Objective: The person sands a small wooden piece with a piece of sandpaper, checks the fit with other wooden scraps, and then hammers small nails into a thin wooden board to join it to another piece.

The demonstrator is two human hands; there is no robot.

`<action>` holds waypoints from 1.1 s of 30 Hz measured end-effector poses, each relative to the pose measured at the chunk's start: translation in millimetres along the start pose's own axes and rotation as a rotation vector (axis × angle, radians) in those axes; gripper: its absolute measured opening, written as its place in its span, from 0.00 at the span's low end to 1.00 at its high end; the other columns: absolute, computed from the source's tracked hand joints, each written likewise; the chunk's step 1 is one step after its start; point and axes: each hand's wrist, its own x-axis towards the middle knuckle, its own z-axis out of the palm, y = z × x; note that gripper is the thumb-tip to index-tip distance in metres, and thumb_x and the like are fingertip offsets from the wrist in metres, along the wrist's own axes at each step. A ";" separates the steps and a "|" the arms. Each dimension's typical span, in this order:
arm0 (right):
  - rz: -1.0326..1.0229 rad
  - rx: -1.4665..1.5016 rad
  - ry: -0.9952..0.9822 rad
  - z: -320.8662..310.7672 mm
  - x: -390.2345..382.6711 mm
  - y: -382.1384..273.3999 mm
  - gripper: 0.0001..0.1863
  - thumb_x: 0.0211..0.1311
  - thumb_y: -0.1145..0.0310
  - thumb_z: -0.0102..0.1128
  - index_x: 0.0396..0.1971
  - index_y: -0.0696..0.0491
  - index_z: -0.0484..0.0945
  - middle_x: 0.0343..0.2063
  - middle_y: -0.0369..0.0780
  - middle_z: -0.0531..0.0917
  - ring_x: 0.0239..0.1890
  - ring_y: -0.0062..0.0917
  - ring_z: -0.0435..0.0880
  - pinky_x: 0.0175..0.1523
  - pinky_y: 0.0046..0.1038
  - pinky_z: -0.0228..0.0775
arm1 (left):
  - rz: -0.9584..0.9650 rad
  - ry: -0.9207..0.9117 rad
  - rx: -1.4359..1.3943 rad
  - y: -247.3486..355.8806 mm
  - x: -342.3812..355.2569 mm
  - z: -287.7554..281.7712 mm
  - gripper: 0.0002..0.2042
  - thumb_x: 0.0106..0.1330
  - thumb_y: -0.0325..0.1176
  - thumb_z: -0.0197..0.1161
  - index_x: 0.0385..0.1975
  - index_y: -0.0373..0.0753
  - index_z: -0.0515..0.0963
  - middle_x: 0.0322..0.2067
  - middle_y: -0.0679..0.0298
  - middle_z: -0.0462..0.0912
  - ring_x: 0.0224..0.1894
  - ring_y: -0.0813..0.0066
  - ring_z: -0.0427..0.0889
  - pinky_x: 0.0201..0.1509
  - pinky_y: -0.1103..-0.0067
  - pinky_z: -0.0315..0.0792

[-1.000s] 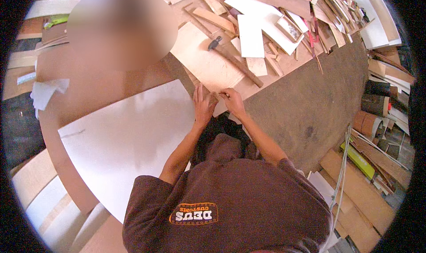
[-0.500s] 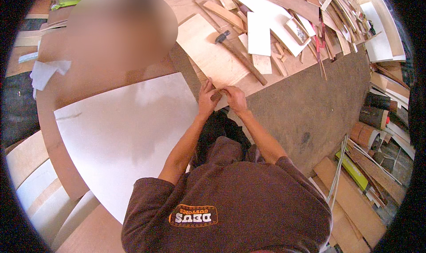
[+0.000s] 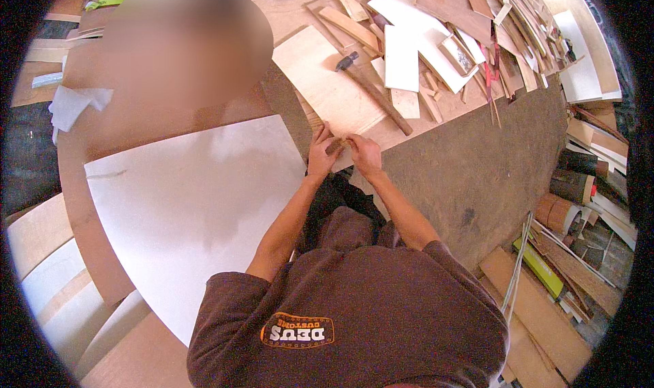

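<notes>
At the near corner of the worktable, my left hand (image 3: 321, 158) is closed around a small dark-brown piece (image 3: 333, 147), too small to name. Close by on its right, my right hand (image 3: 366, 156) has its fingers pinched together; what they hold, if anything, I cannot make out. Both hands are over the near end of a pale plywood board (image 3: 317, 71). On that board lies a hammer (image 3: 378, 95), its dark head away from me and its wooden handle slanting toward the table's front edge.
White panel offcuts (image 3: 402, 57) and wood strips are heaped across the far table. A large white sheet (image 3: 197, 197) lies to my left on a brown board (image 3: 82, 204). Brown floor (image 3: 470, 177) shows at right, with planks (image 3: 538, 313) and a rolled brown sheet (image 3: 555, 211) beyond.
The view has shifted slightly. My hands remain at the board's near end; the right fingers have moved a little, and more of the brown piece shows in the left hand.
</notes>
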 end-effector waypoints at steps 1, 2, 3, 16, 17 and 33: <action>0.001 -0.004 0.002 1.0 -0.6 2.8 0.08 0.62 0.68 0.59 0.39 0.52 0.81 0.32 0.44 0.85 0.33 0.42 0.83 0.39 0.39 0.75 | -0.015 -0.008 -0.011 2.0 0.8 -0.1 0.15 0.52 0.33 0.71 0.41 0.39 0.85 0.66 0.52 0.65 0.68 0.52 0.62 0.69 0.67 0.60; 0.007 0.001 0.000 2.4 -1.1 5.3 0.08 0.62 0.68 0.59 0.39 0.53 0.81 0.32 0.45 0.85 0.33 0.42 0.84 0.38 0.39 0.75 | -0.013 -0.008 -0.014 3.5 1.9 -0.4 0.15 0.52 0.33 0.71 0.41 0.39 0.85 0.66 0.52 0.65 0.68 0.52 0.62 0.69 0.67 0.60; 0.012 0.006 -0.003 4.0 -1.6 7.7 0.08 0.62 0.68 0.59 0.39 0.53 0.81 0.32 0.45 0.85 0.33 0.42 0.84 0.38 0.40 0.75 | -0.010 -0.017 -0.010 4.8 2.9 -1.0 0.15 0.52 0.33 0.71 0.40 0.39 0.85 0.66 0.52 0.65 0.68 0.53 0.62 0.70 0.67 0.60; -0.059 -0.021 0.000 7.4 -0.2 12.0 0.08 0.63 0.69 0.58 0.40 0.53 0.80 0.33 0.44 0.85 0.34 0.42 0.85 0.37 0.38 0.77 | 0.019 -0.001 0.019 0.1 4.0 1.4 0.13 0.54 0.31 0.68 0.40 0.41 0.86 0.66 0.52 0.64 0.69 0.51 0.61 0.70 0.68 0.58; -0.051 -0.024 -0.006 7.0 -0.2 12.4 0.08 0.63 0.68 0.58 0.41 0.52 0.80 0.34 0.44 0.85 0.33 0.41 0.85 0.37 0.38 0.77 | 0.021 0.000 0.017 2.2 4.0 1.6 0.13 0.54 0.31 0.68 0.40 0.41 0.86 0.66 0.52 0.64 0.69 0.51 0.61 0.70 0.68 0.58; -0.153 -0.046 -0.030 -1.8 -0.9 5.3 0.08 0.62 0.69 0.59 0.40 0.53 0.79 0.33 0.43 0.86 0.31 0.39 0.85 0.33 0.36 0.77 | 0.022 0.000 0.016 -4.8 2.6 4.3 0.14 0.51 0.33 0.71 0.40 0.43 0.86 0.67 0.52 0.64 0.68 0.51 0.61 0.70 0.69 0.59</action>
